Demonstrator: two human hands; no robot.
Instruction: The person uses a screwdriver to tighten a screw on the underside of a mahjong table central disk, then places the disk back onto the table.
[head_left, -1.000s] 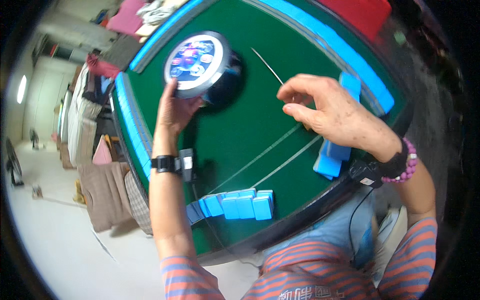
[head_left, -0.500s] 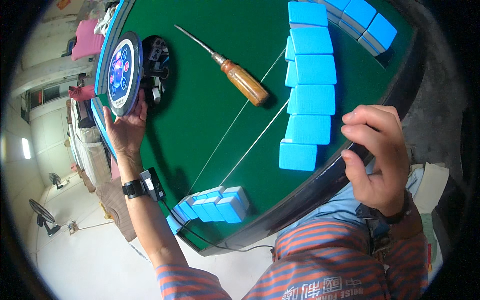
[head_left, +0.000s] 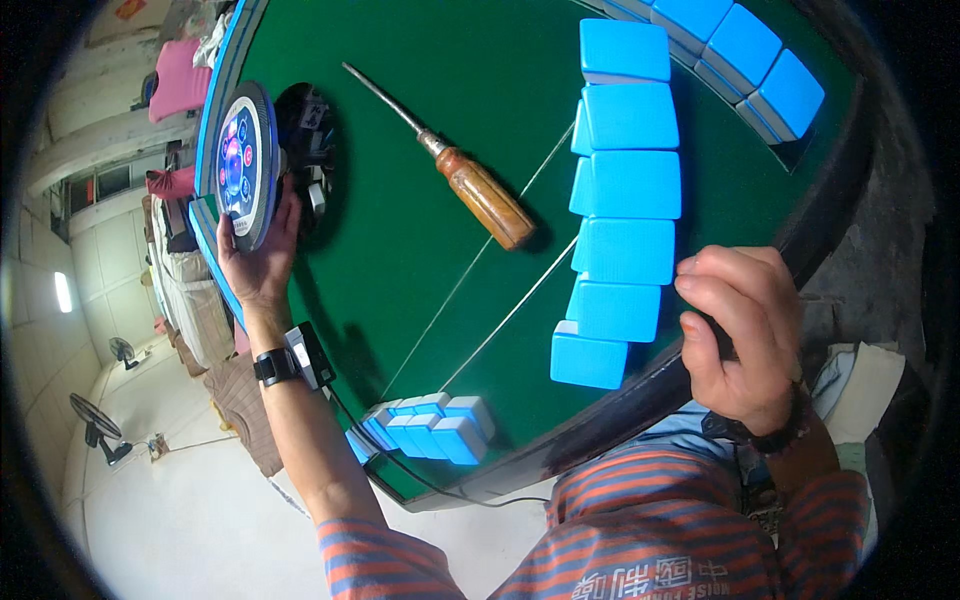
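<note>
Closest was the person's striped shirt (head_left: 640,500). Just beyond it, the right hand (head_left: 745,345) was over the dark rim (head_left: 590,418) of the table, with its fingers loosely bent, a narrow gap to the thumb, and nothing held. One second earlier this hand was above the green cloth (head_left: 420,250) and covered the screwdriver's handle; now it had come back toward the body, beside a row of blue tiles (head_left: 628,250).

A smaller group of tiles (head_left: 435,435) lay near the table's lower corner. The screwdriver (head_left: 483,195), with a wooden handle, lay untouched on the cloth and could be seen completely.

Farther to the left, the left hand (head_left: 262,260) held the round panel (head_left: 240,165) by its lower edge, thumb in front and other fingers behind. The panel was lit and tilted; one second before, its face showed rounder to the camera. Next to it was a dark round part (head_left: 300,130), too unclear to describe. Far behind, two fans (head_left: 97,428) stood on the pale floor.
</note>
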